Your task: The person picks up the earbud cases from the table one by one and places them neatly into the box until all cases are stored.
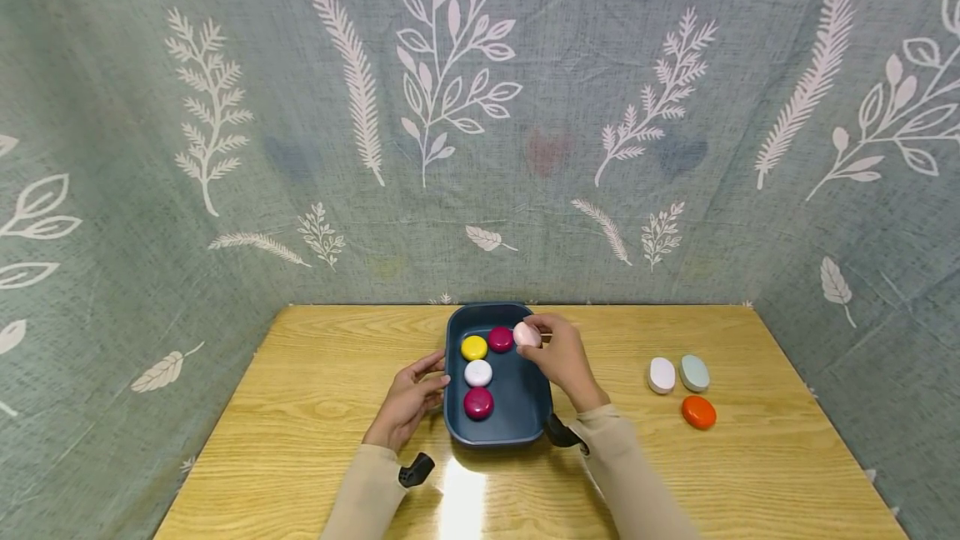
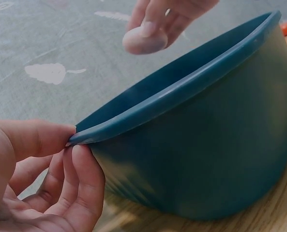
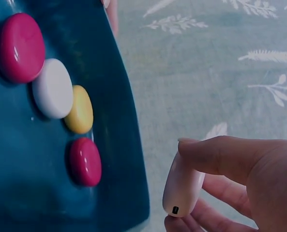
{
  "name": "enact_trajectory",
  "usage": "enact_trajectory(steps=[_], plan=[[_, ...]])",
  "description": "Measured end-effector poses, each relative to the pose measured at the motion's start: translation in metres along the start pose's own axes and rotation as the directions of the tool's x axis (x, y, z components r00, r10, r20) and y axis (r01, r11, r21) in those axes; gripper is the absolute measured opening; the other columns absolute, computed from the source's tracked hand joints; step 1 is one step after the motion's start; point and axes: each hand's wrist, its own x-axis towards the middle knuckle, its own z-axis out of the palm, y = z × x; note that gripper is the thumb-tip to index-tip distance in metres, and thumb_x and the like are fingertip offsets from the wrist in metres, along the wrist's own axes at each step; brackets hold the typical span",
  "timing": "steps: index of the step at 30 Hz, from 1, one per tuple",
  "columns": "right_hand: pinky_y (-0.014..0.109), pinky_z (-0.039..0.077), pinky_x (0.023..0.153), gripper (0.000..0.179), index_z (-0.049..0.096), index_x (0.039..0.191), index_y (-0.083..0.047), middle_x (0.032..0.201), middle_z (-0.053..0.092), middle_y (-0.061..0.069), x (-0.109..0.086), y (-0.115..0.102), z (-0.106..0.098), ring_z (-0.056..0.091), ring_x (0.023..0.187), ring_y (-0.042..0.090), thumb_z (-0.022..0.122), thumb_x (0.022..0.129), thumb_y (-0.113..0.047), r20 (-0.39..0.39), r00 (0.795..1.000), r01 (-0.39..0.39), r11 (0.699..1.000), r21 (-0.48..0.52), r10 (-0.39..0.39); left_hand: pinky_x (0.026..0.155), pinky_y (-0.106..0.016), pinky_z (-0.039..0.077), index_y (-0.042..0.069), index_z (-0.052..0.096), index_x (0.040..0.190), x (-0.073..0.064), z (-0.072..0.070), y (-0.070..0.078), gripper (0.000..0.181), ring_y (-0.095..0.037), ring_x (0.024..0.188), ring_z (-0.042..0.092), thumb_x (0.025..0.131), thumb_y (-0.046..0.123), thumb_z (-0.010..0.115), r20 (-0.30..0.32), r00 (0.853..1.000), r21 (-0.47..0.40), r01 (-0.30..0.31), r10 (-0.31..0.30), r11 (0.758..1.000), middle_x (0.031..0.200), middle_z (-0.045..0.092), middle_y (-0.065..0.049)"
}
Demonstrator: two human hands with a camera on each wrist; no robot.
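Observation:
A dark blue tub (image 1: 497, 442) stands on the table. At its left side my left hand (image 1: 406, 400) pinches the rim, thumb above and fingers below. My right hand (image 1: 557, 354) holds a pale pink pebble-shaped piece (image 3: 182, 188) between thumb and fingers, above the tub's far right corner. A small dark slot shows at one end of that piece. Inside the tub lie a yellow rounded piece (image 1: 474, 347), a white one (image 1: 477, 373), a magenta one (image 1: 478, 403) near the front and another magenta one (image 1: 500, 339) near the back.
To the right on the wooden table (image 1: 337, 357) lie a white oval piece (image 1: 662, 375), a pale green one (image 1: 694, 373) and an orange one (image 1: 699, 412). A patterned grey-green cloth (image 1: 525, 223) hangs behind the table and along both sides.

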Motion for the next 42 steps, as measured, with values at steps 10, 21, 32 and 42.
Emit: enact_trajectory(steps=[10, 21, 32, 42], plan=[[0.047, 0.059, 0.089, 0.041, 0.073, 0.123, 0.005, 0.121, 0.070, 0.021, 0.005, -0.009, 0.013, 0.066, 0.102, 0.033, 0.086, 0.084, 0.002, 0.034, 0.999, 0.011, 1.000, -0.026, -0.010, 0.068, -0.022, 0.054, -0.002, 0.054, 0.152, 0.000, -0.002, -0.002, 0.055, -0.009, 0.080, 0.060, 0.099, -0.005, 0.065, -0.001, 1.000, -0.014, -0.006, 0.006, 1.000, 0.130, 0.056, -0.017], [0.048, 0.058, 0.088, 0.041, 0.074, 0.119, 0.005, 0.114, 0.073, 0.020, 0.011, -0.006, 0.030, 0.067, 0.098, 0.032, 0.088, 0.081, 0.003, 0.040, 0.999, 0.037, 0.998, -0.051, -0.035, 0.068, -0.022, 0.054, -0.003, 0.053, 0.152, 0.000, -0.003, -0.003, 0.055, -0.009, 0.080, 0.060, 0.098, -0.006, 0.065, 0.000, 1.000, -0.013, -0.007, 0.007, 1.000, 0.128, 0.057, -0.016], [0.047, 0.058, 0.092, 0.039, 0.075, 0.118, 0.002, 0.114, 0.073, 0.018, 0.014, 0.001, 0.037, 0.066, 0.098, 0.031, 0.088, 0.081, 0.003, 0.067, 0.998, 0.003, 0.998, -0.063, 0.001, 0.069, -0.021, 0.054, -0.002, 0.054, 0.152, 0.001, -0.002, -0.001, 0.054, -0.009, 0.080, 0.061, 0.099, -0.006, 0.065, 0.001, 1.000, -0.014, -0.004, 0.004, 1.000, 0.129, 0.057, -0.017], [0.050, 0.056, 0.099, 0.040, 0.075, 0.119, 0.002, 0.118, 0.073, 0.019, 0.013, 0.001, 0.037, 0.068, 0.107, 0.033, 0.087, 0.081, 0.004, 0.079, 0.997, -0.003, 0.993, -0.114, 0.012, 0.066, -0.020, 0.053, -0.006, 0.053, 0.151, 0.002, -0.001, -0.003, 0.055, -0.007, 0.076, 0.060, 0.097, -0.009, 0.064, 0.008, 1.000, -0.033, -0.016, 0.017, 0.999, 0.122, 0.060, -0.013]])
